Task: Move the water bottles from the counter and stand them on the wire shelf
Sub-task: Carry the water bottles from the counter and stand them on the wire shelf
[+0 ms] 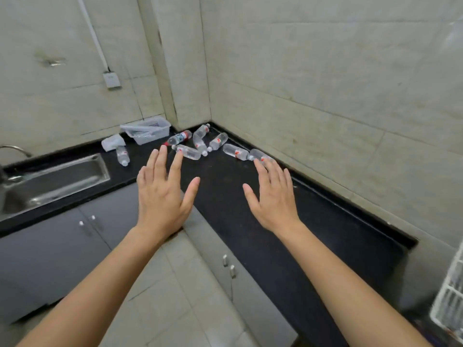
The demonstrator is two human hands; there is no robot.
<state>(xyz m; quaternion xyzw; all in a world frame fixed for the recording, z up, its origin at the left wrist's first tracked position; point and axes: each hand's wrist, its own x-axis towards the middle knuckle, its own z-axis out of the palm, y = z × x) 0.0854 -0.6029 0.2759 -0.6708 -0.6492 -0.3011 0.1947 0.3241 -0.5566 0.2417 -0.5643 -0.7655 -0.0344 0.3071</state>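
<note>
Water bottles (pixel 200 135) lie on their sides in the far corner of the table (pixel 288 246), ahead of both your hands. None stands yet on the wire shelf (pixel 451 301) at your right. Your left hand (pixel 162 196) and right hand (pixel 274 199) hover with fingers spread, holding nothing. The nearest bottle (pixel 259 154) lies just past your right fingertips, its long axis running along the wall (pixel 325 96). I judge the right hand should take it across its middle.
</note>
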